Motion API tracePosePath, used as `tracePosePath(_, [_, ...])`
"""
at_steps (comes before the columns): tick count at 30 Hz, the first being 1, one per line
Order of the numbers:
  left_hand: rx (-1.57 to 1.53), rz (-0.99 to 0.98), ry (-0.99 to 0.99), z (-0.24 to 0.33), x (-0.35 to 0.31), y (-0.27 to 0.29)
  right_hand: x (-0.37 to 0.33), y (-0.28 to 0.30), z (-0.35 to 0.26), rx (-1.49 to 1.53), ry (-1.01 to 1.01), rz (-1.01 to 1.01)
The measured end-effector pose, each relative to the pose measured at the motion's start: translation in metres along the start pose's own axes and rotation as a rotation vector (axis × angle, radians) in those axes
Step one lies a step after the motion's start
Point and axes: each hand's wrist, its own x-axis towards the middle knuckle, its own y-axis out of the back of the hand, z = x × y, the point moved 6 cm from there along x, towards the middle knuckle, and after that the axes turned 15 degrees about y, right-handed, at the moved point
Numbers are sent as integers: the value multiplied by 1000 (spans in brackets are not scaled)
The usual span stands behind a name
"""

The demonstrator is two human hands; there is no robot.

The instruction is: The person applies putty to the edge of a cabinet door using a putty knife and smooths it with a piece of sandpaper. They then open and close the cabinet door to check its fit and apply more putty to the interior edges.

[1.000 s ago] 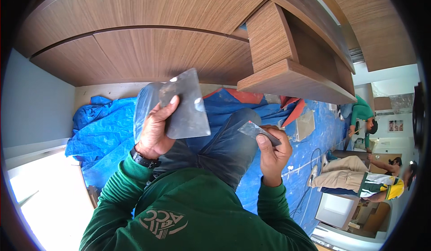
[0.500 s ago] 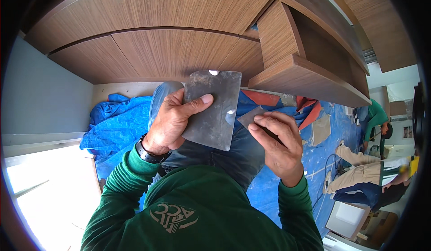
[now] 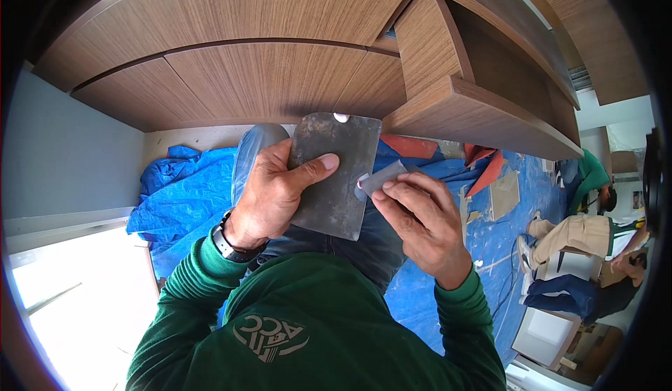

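Observation:
My left hand (image 3: 276, 184) grips a dark grey, flat, roughly rectangular plate (image 3: 336, 188) by its left side, thumb lying across the face. A dab of white paste (image 3: 341, 118) sits at the plate's upper edge. Another small whitish smear (image 3: 362, 184) is near its right edge. Between the thumb and fingers of my right hand (image 3: 427, 223) is a small grey flat scraper (image 3: 383, 177). Its left end meets the smear at the plate's right edge. Both hands are above my lap.
Wood-grain cabinet fronts (image 3: 266, 79) run along the far side, and an open drawer (image 3: 483, 114) juts out at right. Blue tarp (image 3: 182, 188) covers the floor, with a red sheet (image 3: 483, 167) on it. Several people work at far right, one in tan trousers (image 3: 570, 239).
My right hand has moved left and turned the scraper, bringing it from beside the plate onto the smear at its right edge. The plate has shifted slightly. People at right have moved.

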Motion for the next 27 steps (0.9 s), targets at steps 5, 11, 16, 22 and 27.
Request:
tracePosePath(5, [-98,6,64,1,2,0,-9,-1,10,64,-21,80])
tracePosePath(11, [-245,-5,148,-10,9,2,-18,-18,7,19,-37,148])
tracePosePath(16, [-190,23,133,-15,6,4,-17,-10,8,6,-31,185])
tracePosePath(22, [-145,28,104,-14,5,2,-17,-5,7,48,-20,67])
tracePosePath(27, [-72,25,68,-5,0,-7,-16,-9,2,23,14,79])
